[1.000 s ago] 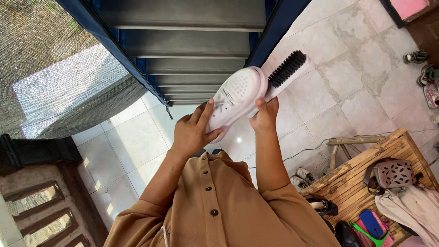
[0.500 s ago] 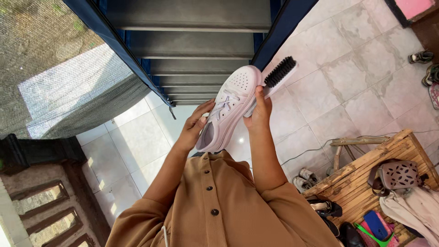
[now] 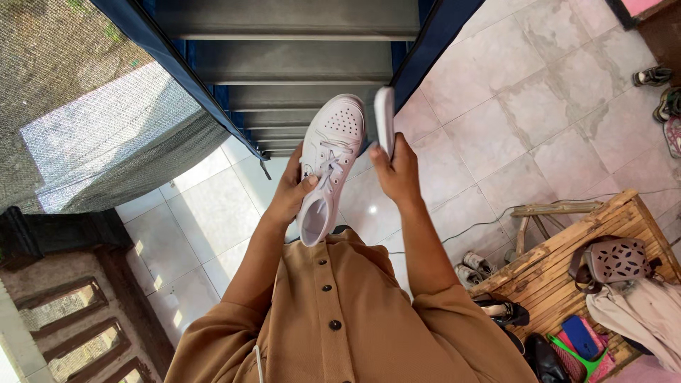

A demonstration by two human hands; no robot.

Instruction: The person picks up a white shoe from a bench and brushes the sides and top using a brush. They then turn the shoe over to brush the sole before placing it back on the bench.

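My left hand (image 3: 289, 195) grips a white lace-up sneaker (image 3: 328, 159) by its side, held up in front of my chest with the toe pointing away and the laces facing me. Just to the right of the sneaker's toe, my right hand (image 3: 397, 174) holds a white-backed shoe brush (image 3: 384, 117). The brush stands upright with its back toward me, so its black bristles are hidden. Brush and sneaker are close together; I cannot tell whether they touch.
Grey stairs (image 3: 298, 64) with dark blue sides rise ahead. A wooden slatted bench (image 3: 560, 262) at the right carries a brown perforated bag (image 3: 616, 261) and a cloth. Several shoes (image 3: 475, 269) lie on the pale tiled floor (image 3: 511, 135).
The sneaker swung from tilted right to nearly upright, laces toward me. The brush turned from lying angled with bristles showing to standing upright with its back to me.
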